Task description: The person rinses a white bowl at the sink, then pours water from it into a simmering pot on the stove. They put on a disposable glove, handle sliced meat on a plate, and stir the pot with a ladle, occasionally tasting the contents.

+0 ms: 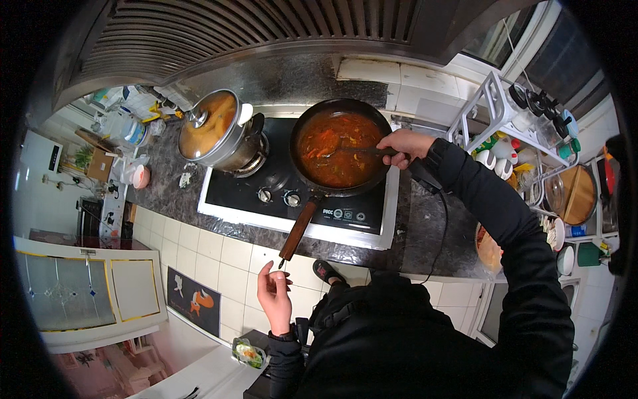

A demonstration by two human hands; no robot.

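A dark frying pan (297, 172) sits on the right side of the black glass gas cooktop (234, 199), with a red stew (344, 129) of sauce and orange-red pieces in it. My right hand (406, 147) grips the dark handle of a cooking utensil (361, 149) over the pan's right rim. The utensil's far end dips into the sauce, so its shape is hidden. The pan's wooden handle (301, 227) points toward me past the counter edge. Just beyond its tip, my left hand (275, 297) hangs apart from it, fingers loosely curled and holding nothing.
A steamer pot with a glass lid (209, 127) stands on the left burner. Right of the cooktop are a black cable (445, 229) and a white rack (491, 107) of jars and bottles. The range hood (249, 40) overhangs the back. A pink cup (141, 177) stands left.
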